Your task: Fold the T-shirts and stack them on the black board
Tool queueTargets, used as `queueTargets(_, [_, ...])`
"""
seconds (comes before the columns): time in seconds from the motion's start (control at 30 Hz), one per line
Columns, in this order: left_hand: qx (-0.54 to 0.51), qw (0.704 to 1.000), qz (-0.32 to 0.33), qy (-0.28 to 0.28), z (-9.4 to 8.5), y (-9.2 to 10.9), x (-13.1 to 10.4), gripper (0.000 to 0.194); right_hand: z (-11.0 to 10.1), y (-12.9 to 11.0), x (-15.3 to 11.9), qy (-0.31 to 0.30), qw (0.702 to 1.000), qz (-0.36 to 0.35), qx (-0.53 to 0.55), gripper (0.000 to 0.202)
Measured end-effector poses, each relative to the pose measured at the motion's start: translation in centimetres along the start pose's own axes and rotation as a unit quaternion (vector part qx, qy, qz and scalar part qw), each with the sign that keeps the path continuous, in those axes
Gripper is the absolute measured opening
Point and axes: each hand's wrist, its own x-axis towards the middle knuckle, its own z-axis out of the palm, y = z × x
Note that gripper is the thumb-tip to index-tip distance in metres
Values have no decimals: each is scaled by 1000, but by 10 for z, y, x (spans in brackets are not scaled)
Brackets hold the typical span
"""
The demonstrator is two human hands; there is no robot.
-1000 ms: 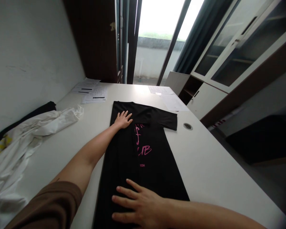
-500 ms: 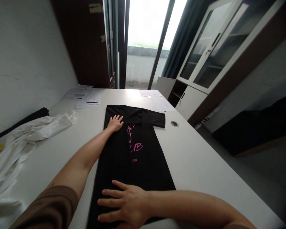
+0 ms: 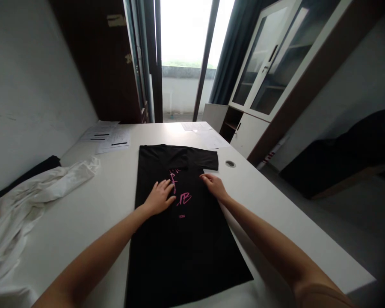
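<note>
A black T-shirt point(image 3: 186, 252) with pink lettering lies on the white table, its left side folded inward and one sleeve sticking out to the right. My left hand point(image 3: 160, 196) rests flat on the shirt beside the lettering, fingers stretched out. At the shirt's right edge, just below the sleeve, my right hand point(image 3: 214, 185) has its fingers pinched together on the black cloth. The fingertips' exact grip is small in view.
A crumpled white garment point(image 3: 51, 188) lies along the table's left side, with a dark cloth point(image 3: 48, 163) behind it. Paper sheets point(image 3: 115, 139) are near the far left corner, more papers point(image 3: 205, 137) at the far right. A cable hole point(image 3: 230, 164) is right of the sleeve.
My right hand has left the lower part of the shirt and moved up to its right edge, closing there. My left hand has slid down from near the top towards the lettering.
</note>
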Motion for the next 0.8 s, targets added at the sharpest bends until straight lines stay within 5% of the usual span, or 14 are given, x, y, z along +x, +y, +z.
queueTargets(0.1, [-8, 996, 78, -52, 2, 49, -21, 61, -20, 55, 55, 115, 971, 118, -174, 42])
queueTargets(0.2, [-40, 984, 143, -96, -4, 93, -44, 67, -26, 91, 86, 152, 923, 222, -276, 52])
queueTargets(0.3, [-86, 958, 238, -137, -15, 133, -59, 70, -18, 109, 104, 166, 900, 249, -316, 56])
queueTargets(0.53, [-83, 925, 353, -118, -5, 203, -41, 61, -7, 123, 130, 171, 933, 206, -241, 33])
queueTargets(0.67, [-53, 931, 348, -92, 10, 222, -24, 46, -15, 119, 148, 143, 974, 165, -66, 28])
queueTargets(0.8, [-26, 928, 362, -86, 21, 231, -10, 31, -18, 107, 162, 150, 979, 137, 4, 41])
